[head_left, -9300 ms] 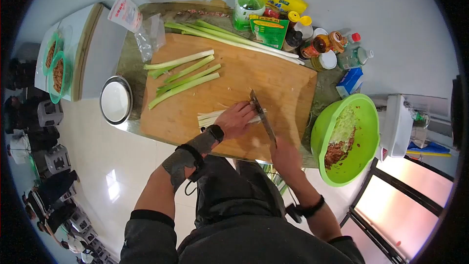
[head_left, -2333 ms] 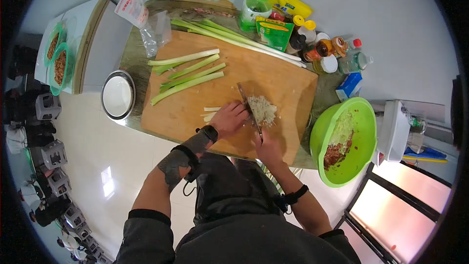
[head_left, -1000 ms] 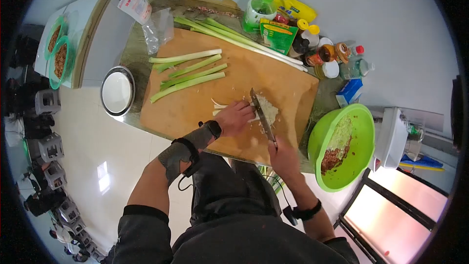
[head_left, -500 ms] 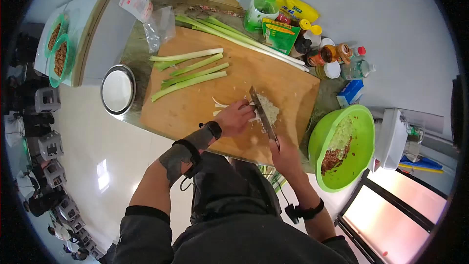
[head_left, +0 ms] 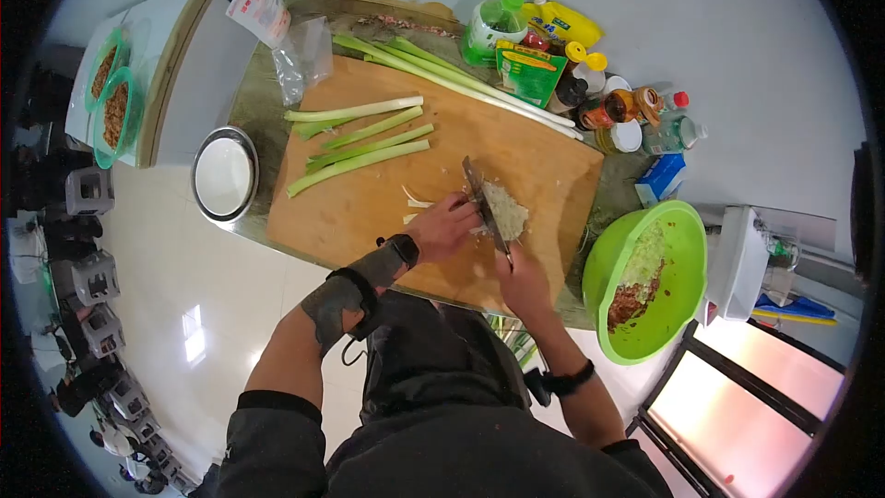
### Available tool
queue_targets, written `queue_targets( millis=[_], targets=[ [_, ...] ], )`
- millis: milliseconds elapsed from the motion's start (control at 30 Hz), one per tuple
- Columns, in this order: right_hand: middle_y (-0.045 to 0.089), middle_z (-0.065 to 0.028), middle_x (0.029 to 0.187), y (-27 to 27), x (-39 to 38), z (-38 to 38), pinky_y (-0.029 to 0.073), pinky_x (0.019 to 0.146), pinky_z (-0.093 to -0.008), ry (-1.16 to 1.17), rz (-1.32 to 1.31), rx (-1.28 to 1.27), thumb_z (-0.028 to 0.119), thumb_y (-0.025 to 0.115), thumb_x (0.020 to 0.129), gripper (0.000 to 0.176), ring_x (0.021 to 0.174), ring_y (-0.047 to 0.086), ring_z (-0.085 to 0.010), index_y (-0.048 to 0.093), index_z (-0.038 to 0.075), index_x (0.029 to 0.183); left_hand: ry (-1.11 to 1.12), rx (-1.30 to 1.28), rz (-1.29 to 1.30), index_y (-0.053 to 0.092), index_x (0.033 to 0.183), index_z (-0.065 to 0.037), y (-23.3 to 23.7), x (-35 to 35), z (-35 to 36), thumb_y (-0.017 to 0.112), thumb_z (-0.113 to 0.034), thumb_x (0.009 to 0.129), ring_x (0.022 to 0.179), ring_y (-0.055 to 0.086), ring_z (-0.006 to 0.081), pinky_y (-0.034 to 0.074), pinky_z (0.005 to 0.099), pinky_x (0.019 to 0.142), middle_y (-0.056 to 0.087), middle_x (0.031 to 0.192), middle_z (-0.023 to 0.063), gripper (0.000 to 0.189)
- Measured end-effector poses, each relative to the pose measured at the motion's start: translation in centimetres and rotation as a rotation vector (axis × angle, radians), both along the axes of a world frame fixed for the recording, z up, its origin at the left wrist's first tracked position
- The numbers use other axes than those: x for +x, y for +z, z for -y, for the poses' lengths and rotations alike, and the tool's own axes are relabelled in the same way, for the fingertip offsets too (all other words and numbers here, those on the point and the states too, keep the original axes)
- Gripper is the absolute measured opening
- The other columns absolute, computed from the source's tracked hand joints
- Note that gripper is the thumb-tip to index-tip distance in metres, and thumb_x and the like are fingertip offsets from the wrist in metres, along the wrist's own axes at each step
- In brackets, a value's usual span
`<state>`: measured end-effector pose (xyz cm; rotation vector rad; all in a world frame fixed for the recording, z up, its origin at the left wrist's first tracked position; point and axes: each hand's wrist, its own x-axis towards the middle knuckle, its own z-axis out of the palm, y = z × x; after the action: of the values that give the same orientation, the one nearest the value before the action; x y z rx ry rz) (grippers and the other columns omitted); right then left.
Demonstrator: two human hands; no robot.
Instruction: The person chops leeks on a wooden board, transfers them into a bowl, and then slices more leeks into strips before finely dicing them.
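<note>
Your R hand (head_left: 525,281) is wrapped round the handle of a broad dark-grey metal knife (head_left: 484,199), blade slanting just beside your L hand (head_left: 447,228). That one, fingers bent, holds down thin white veg strips (head_left: 419,204) on the big tan wooden board (head_left: 562,157), ends poking out to its L. Just R of blade: finely chopped white heap (head_left: 507,213). Farther back, cut pale-green stalks (head_left: 361,164), then long green-and-white stalks (head_left: 461,79) along the far edge. Lime-green plastic bowl (head_left: 680,300) w/ pale bits + reddish-brown stuff stands R of board
</note>
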<state>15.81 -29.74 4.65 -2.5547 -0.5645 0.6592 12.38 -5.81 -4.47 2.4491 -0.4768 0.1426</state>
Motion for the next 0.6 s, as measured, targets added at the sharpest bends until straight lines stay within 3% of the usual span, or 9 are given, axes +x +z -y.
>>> queue_targets(
  millis=[133, 233, 367, 433, 533, 600],
  targets=[
    [0.069, -0.0250, 0.085, 6.0, -0.4, 0.3, 0.052, 0.074, -0.0598, -0.031, -0.136, -0.016, 0.033, 0.058, 0.105, 0.029, 0.082, 0.067, -0.0500, 0.066, 0.006, 0.107, 0.030, 0.031, -0.016, 0.066, 0.125, -0.008, 0.2, -0.1, 0.3, 0.072, -0.014, 0.080, 0.133, 0.051, 0.0396, 0.046, 0.0476, 0.116, 0.061, 0.131, 0.0129, 0.046],
    [0.070, -0.0248, 0.087, -2.6, -0.8, 0.5, 0.053, 0.077, -0.0598, 0.025, 0.043, -0.060, 0.034, 0.058, 0.105, 0.031, 0.083, 0.068, -0.0505, 0.066, 0.006, 0.114, 0.034, 0.023, -0.007, 0.066, 0.124, -0.007, 0.3, -0.5, 0.6, 0.073, -0.015, 0.079, 0.132, 0.052, 0.0392, 0.047, 0.0473, 0.115, 0.061, 0.131, 0.0129, 0.046],
    [0.071, -0.0257, 0.088, 3.0, -0.2, 0.6, 0.053, 0.076, -0.0599, 0.019, -0.098, -0.037, 0.037, 0.057, 0.106, 0.033, 0.082, 0.068, -0.0501, 0.065, 0.007, 0.115, 0.052, -0.017, -0.129, 0.066, 0.122, -0.007, 0.5, -0.7, 0.5, 0.073, -0.016, 0.080, 0.131, 0.054, 0.0379, 0.048, 0.0477, 0.112, 0.061, 0.131, 0.0130, 0.044],
    [0.071, -0.0256, 0.087, 4.7, -0.6, 1.1, 0.053, 0.075, -0.0605, 0.004, -0.122, 0.028, 0.039, 0.056, 0.107, 0.034, 0.080, 0.068, -0.0501, 0.065, 0.007, 0.115, 0.084, -0.016, -0.046, 0.066, 0.121, -0.007, 0.0, -0.8, 0.6, 0.073, -0.016, 0.080, 0.129, 0.054, 0.0373, 0.049, 0.0481, 0.110, 0.061, 0.130, 0.0132, 0.042],
    [0.070, -0.0262, 0.085, -1.6, -1.0, -0.1, 0.053, 0.074, -0.0608, 0.044, 0.041, -0.088, 0.039, 0.055, 0.107, 0.035, 0.078, 0.068, -0.0499, 0.064, 0.006, 0.114, 0.076, -0.038, -0.041, 0.066, 0.118, -0.007, -0.1, -1.0, 1.0, 0.073, -0.016, 0.080, 0.128, 0.055, 0.0376, 0.049, 0.0493, 0.109, 0.061, 0.128, 0.0138, 0.040],
    [0.070, -0.0258, 0.083, -0.6, -0.4, 0.0, 0.052, 0.073, -0.0608, 0.039, -0.004, -0.043, 0.038, 0.055, 0.107, 0.035, 0.075, 0.068, -0.0499, 0.065, 0.005, 0.113, 0.076, -0.029, -0.049, 0.066, 0.117, -0.007, 0.0, -0.7, 0.1, 0.073, -0.016, 0.080, 0.127, 0.055, 0.0381, 0.049, 0.0496, 0.108, 0.061, 0.128, 0.0142, 0.039]
  ],
)
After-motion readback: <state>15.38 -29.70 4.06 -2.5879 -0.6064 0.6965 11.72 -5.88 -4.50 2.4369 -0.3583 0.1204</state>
